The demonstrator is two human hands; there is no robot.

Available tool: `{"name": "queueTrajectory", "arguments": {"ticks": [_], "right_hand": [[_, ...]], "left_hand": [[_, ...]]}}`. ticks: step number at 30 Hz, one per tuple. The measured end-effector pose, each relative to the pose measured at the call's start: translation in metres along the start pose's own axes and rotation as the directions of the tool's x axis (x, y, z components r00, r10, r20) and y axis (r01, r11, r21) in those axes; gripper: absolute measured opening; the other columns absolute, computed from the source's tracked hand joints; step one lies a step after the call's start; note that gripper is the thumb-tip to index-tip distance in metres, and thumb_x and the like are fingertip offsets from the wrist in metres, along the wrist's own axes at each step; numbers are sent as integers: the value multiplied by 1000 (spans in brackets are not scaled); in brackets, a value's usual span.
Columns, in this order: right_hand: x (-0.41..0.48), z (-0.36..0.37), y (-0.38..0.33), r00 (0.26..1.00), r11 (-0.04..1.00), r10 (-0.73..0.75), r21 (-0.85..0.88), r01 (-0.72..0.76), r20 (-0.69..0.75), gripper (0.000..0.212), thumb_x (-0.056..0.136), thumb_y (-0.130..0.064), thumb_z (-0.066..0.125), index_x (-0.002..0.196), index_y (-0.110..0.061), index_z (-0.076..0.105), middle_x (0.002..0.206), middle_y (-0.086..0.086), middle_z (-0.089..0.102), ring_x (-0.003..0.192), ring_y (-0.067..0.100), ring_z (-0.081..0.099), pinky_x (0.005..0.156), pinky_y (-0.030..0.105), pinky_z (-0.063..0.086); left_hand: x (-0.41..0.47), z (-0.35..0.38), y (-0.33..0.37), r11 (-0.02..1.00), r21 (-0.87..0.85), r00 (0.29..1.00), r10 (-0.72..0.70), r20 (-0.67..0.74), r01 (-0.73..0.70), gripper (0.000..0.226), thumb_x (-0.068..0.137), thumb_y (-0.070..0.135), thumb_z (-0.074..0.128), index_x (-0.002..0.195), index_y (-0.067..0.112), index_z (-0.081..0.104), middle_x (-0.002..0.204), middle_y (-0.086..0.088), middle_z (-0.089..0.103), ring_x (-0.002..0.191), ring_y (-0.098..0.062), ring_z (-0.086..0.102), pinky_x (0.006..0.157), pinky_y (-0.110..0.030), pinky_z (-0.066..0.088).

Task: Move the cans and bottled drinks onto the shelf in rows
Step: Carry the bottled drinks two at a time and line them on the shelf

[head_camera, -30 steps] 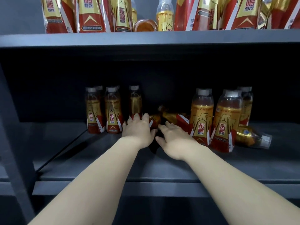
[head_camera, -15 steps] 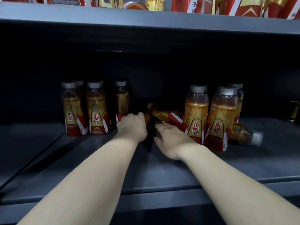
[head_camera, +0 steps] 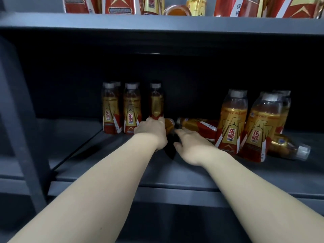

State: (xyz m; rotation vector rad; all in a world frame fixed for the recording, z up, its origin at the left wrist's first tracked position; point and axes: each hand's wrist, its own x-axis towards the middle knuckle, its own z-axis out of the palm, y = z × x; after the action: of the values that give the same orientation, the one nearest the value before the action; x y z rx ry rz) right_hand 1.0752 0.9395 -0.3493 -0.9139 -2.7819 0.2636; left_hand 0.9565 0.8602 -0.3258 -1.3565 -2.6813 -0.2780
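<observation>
Left side: dark shelf board [head_camera: 108, 165]. Three small bottles stand upright in a line near the back: first small bottle [head_camera: 110, 113], second small bottle [head_camera: 131, 114], third small bottle [head_camera: 156, 102]. At least one more cap shows behind the first. I judge this the part of the row already done.

Centre: left hand [head_camera: 150, 131] sits at the foot of the third small bottle, back of hand toward the camera, fingers curled away out of sight. An orange bottle end [head_camera: 169, 124] shows just right of it. Cannot tell whether the fingers grip that bottle, the third small bottle, or nothing.

Right hand [head_camera: 190, 147] lies low over the board, fingers straight and loosely together, tips touching or just short of the lying bottle [head_camera: 199, 126], which rests on its side. Not gripped.

Right side: two large bottles upright near the front, left large bottle [head_camera: 231, 123] and right large bottle [head_camera: 260, 132], with another cap behind them. These stand bunched, not in line with the small ones. Far right, tipped bottle [head_camera: 289, 146] lies on its side, cap pointing right.

Above: upper shelf [head_camera: 157, 23] carries more bottles, one on its side.

Status: partial. Left to do, by my reading: stand up the fallen bottles and close the gap between groups.
</observation>
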Motion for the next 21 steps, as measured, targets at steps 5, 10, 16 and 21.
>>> {"name": "queueTrajectory", "arguments": {"ticks": [5,10,16,21], "right_hand": [[-1,-1,-8,999,999,-38,3,38,-6,60,105,-34,40,159,-20,18,167,8,12,152,28,15,122,37,21],[-2,0,-7,999,999,-50,0,50,-4,60,105,-31,41,159,-20,17,167,8,12,152,28,14,123,38,19],[-4,0,7,1000,1000,-23,13,23,-7,59,105,-36,41,159,-23,21,166,8,17,150,30,22,121,40,25],[1,-6,8,999,999,7,39,-5,-37,59,105,-39,41,158,-22,21,166,6,18,149,28,24,119,39,29]], "left_hand": [[-15,-20,-6,996,62,985,-74,156,65,84,84,38,66,152,14,21,123,-11,54,99,-30,56,77,-38,53],[-19,-27,6,994,48,971,-104,214,96,78,89,37,58,154,18,19,105,-7,49,97,-30,57,90,-43,55],[-11,-15,13,990,89,981,-122,150,109,76,90,21,58,154,16,18,131,-13,53,115,-36,56,92,-50,53],[-8,-12,5,990,13,988,-138,67,138,75,84,21,59,150,14,24,125,-14,55,111,-35,57,85,-45,55]]}}
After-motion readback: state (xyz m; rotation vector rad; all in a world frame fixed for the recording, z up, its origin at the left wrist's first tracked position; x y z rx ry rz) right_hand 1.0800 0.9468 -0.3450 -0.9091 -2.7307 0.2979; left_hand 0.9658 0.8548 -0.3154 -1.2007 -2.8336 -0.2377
